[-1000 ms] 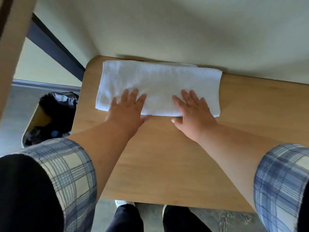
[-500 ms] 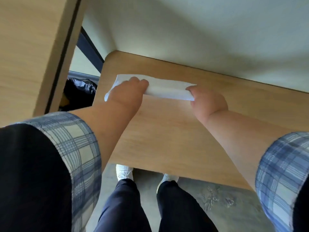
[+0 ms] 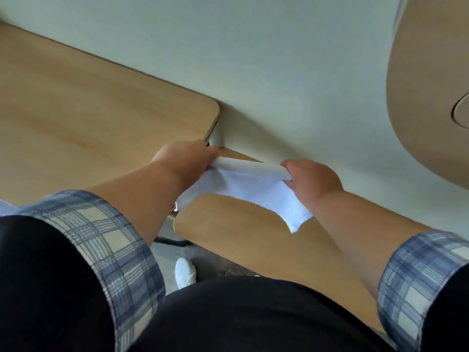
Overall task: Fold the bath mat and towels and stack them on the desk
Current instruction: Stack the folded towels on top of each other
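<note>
A folded white towel (image 3: 243, 185) hangs in the air between my two hands, its lower edge sagging and its corners drooping. My left hand (image 3: 186, 158) is closed on the towel's left end. My right hand (image 3: 311, 177) is closed on its right end. The towel is held past the right corner of the wooden desk (image 3: 88, 118), above a lower wooden surface (image 3: 241, 229). No bath mat or other towels are in view.
A pale wall (image 3: 253, 59) runs behind the desk. A rounded wooden panel (image 3: 431, 85) fills the upper right. Below, grey floor, a dark chair or table foot (image 3: 170, 241) and my white shoe (image 3: 185, 273) show between desk and lower surface.
The towel lay flat on the desk under both palms; my hands gripped its ends, lifted it off the desk and carried it to the right as my view swung right.
</note>
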The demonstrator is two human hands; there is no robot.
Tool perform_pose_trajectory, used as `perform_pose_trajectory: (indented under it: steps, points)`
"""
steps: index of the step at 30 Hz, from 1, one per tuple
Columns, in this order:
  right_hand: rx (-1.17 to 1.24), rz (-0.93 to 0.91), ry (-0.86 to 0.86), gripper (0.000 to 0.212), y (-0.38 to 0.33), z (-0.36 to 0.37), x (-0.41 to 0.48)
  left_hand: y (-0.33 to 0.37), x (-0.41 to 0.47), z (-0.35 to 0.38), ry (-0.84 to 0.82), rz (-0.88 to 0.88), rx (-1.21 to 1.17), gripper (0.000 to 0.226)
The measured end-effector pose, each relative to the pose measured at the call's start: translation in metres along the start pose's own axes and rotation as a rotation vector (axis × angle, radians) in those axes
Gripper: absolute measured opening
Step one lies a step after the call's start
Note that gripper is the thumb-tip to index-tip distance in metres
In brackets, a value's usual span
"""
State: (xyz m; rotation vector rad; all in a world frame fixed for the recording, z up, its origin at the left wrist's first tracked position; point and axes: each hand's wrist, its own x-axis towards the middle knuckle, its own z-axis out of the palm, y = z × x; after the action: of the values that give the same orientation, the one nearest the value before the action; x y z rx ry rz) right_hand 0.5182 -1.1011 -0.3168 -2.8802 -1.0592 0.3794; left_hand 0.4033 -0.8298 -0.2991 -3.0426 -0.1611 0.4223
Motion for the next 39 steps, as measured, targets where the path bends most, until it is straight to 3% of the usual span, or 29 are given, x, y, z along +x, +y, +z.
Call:
perform_pose_trajectory:
  steps: [4, 9, 23, 33, 39]
  points:
    - [-0.014, -0.085, 0.019, 0.012, -0.047, -0.058, 0.010, -0.043, -0.042, -0.032, 0.060, -0.036, 0.098, 0.021]
    - [-0.101, -0.195, 0.124, 0.011, -0.136, -0.096, 0.033, -0.121, -0.097, -0.049, 0.158, -0.207, 0.137, 0.018]
    - [-0.110, -0.323, 0.238, 0.007, -0.483, -0.111, 0.084, -0.425, -0.287, -0.048, 0.212, -0.253, 0.251, 0.019]
    - [-0.100, -0.426, 0.215, 0.008, -0.648, -0.106, 0.190, -0.603, -0.308, -0.013, 0.202, -0.349, 0.318, 0.020]
    - [-0.090, -0.551, 0.225, 0.004, -0.743, -0.118, 0.289, -0.727, -0.296, -0.018, 0.191, -0.512, 0.353, 0.024]
